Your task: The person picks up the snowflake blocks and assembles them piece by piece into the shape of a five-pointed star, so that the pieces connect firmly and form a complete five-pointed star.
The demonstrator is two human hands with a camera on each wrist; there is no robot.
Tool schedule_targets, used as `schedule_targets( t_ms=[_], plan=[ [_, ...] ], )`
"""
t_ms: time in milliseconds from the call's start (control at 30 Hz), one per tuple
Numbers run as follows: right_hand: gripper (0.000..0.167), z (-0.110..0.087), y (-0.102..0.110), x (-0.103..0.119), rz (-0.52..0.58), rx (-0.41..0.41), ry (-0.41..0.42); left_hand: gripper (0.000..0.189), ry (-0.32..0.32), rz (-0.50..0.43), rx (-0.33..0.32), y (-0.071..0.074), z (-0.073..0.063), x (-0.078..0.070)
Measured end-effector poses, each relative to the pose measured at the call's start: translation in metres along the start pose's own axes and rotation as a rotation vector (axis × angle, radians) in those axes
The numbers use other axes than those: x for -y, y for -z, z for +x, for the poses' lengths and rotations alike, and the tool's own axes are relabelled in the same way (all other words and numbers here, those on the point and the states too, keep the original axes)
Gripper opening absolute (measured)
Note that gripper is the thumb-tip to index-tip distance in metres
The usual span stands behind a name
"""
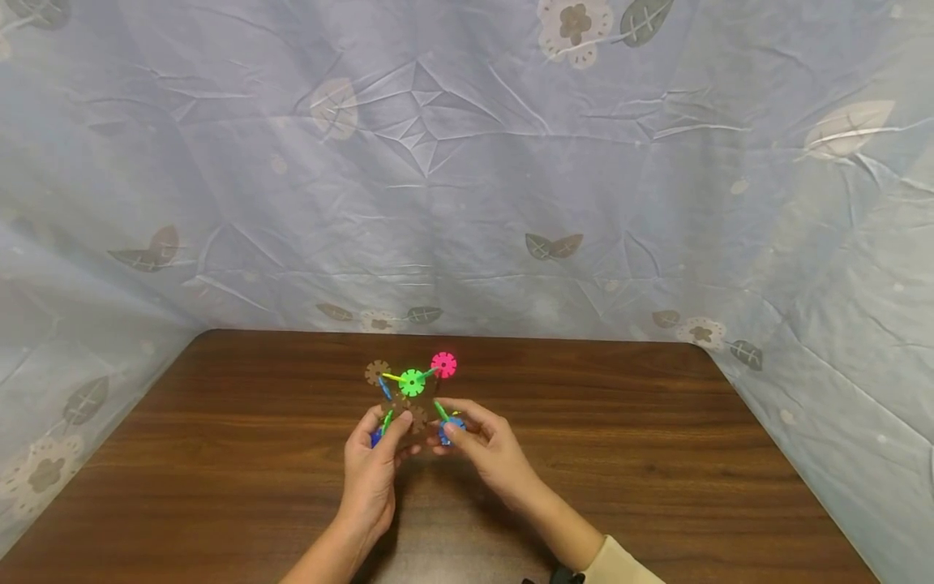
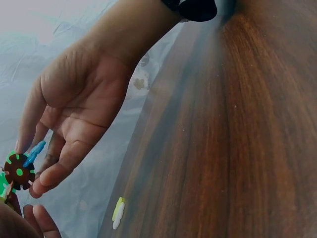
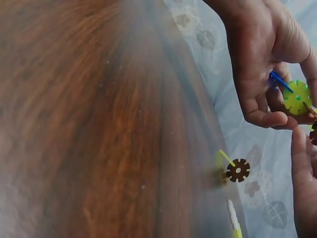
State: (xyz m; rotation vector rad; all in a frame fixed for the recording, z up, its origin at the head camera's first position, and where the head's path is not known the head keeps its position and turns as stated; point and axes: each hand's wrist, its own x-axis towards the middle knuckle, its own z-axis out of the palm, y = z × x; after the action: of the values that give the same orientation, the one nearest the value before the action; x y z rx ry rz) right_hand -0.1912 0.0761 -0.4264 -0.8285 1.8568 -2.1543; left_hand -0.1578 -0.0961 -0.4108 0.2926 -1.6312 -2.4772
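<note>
Both hands meet over the table, holding a cluster of interlocking notched plastic discs. Thumb and fingers of my left hand (image 1: 372, 466) pinch its left side, at a green disc seen edge-on (image 1: 387, 422) and a dark blue disc (image 1: 376, 438). My right hand (image 1: 492, 450) grips a blue disc (image 1: 452, 431) that joins another green disc (image 1: 441, 411). Beyond the fingertips stand a bright green disc (image 1: 412, 383), a pink disc (image 1: 443, 364) and a brown disc (image 1: 377, 372). Fingers hide part of the lower cluster. In the right wrist view a yellow-green disc (image 3: 297, 97) shows beside the fingers.
A dark brown wooden table (image 1: 620, 454) lies beneath the hands. Pale patterned cloth (image 1: 467, 203) hangs behind it and along both sides. A beige sleeve (image 1: 620, 564) covers the right forearm, with a black object (image 1: 565, 576) near the wrist.
</note>
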Motion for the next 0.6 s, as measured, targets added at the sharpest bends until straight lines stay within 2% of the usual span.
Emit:
schedule_targets(
  t_ms=[267,400,600],
  plan=[
    [0.048,0.0010,-0.0006,0.0003,0.075,-0.029,-0.117,0.014,0.006,-0.022,-0.017,-0.0014,-0.0006,0.0007],
    [0.051,0.0003,0.0003,0.0003,0.066,-0.052,-0.129,0.014,0.020,-0.023,-0.019,-0.0014,-0.0007,0.0013],
    [0.053,-0.0011,0.0013,-0.0007,0.009,-0.050,-0.097,0.021,0.005,0.009,-0.024,-0.0015,-0.0015,0.0031]
  ],
)
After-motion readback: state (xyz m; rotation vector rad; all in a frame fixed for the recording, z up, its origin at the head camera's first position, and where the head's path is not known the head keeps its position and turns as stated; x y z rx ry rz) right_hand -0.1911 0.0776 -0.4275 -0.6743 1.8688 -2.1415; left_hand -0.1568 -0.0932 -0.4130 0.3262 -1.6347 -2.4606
